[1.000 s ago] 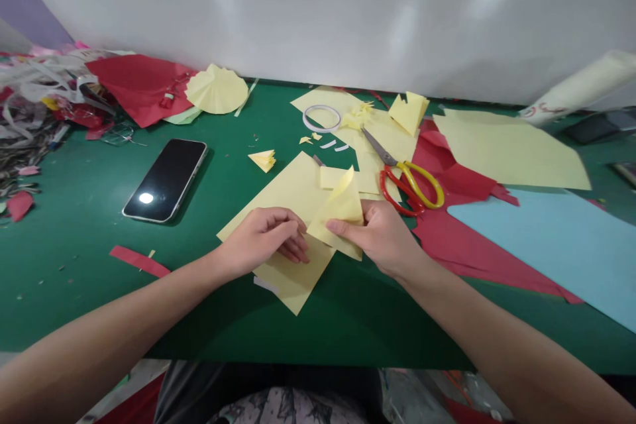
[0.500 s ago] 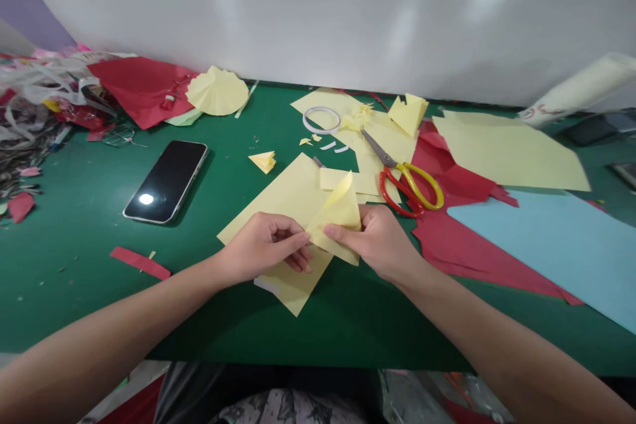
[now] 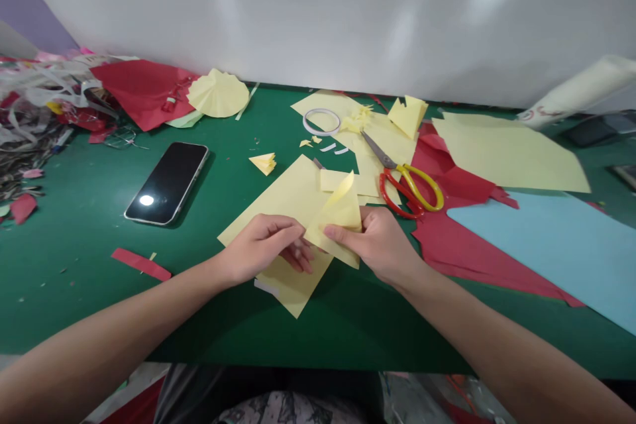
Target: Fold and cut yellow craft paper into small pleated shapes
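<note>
My right hand (image 3: 380,242) pinches a small folded piece of pale yellow paper (image 3: 336,215), its upper flap curling up. My left hand (image 3: 263,245) meets the same piece at its left corner, fingertips pinching the edge. Both hands rest over a larger yellow sheet (image 3: 283,202) that lies flat on the green table (image 3: 89,238). A small white strip (image 3: 265,287) pokes out from under that sheet near my left wrist.
Red-and-yellow scissors (image 3: 407,179) lie just behind my right hand. A black phone (image 3: 167,182) lies to the left. A tape ring (image 3: 321,120), a pleated yellow fan (image 3: 217,93), red sheets (image 3: 139,89), a blue sheet (image 3: 556,245) and paper scraps (image 3: 30,112) surround the work spot.
My left hand has slid right from the flat sheet to the folded piece's left corner. The piece has lowered slightly in my right hand.
</note>
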The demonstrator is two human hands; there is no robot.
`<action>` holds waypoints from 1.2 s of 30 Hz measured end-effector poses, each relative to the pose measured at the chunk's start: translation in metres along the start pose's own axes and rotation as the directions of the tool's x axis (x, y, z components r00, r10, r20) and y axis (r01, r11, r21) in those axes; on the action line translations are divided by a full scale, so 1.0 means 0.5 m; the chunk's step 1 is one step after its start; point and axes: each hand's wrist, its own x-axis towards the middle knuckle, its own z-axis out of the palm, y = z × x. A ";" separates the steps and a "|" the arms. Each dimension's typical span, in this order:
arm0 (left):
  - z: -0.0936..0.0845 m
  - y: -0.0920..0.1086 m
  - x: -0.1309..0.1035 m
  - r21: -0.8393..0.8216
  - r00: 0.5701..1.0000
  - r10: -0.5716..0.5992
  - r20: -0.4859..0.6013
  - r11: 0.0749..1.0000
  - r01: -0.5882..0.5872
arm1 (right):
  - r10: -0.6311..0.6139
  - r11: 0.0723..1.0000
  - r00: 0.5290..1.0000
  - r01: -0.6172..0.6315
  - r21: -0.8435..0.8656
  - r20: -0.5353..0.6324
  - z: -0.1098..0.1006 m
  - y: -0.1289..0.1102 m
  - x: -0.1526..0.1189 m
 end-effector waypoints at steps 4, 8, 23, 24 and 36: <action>0.005 0.004 -0.003 0.156 0.999 0.013 0.034 0.988 -0.018 | 0.010 0.996 1.000 -0.011 -0.089 -0.012 0.000 -0.002 -0.001; 0.010 0.004 -0.002 0.244 1.000 0.006 0.020 0.970 -0.011 | 0.017 0.985 1.000 -0.019 -0.173 -0.016 0.000 -0.004 -0.001; -0.015 0.008 0.008 0.351 0.997 -0.011 -0.073 0.936 0.036 | 0.074 0.993 0.997 -0.075 0.089 0.011 -0.019 0.017 0.016; -0.017 0.009 0.009 0.354 0.997 -0.013 -0.072 0.934 0.038 | 0.076 0.992 0.997 -0.077 0.101 0.010 -0.022 0.016 0.018; -0.017 0.015 0.003 0.372 0.999 -0.037 -0.002 0.928 0.035 | 0.096 0.971 0.979 -0.132 0.200 0.181 -0.022 0.012 0.018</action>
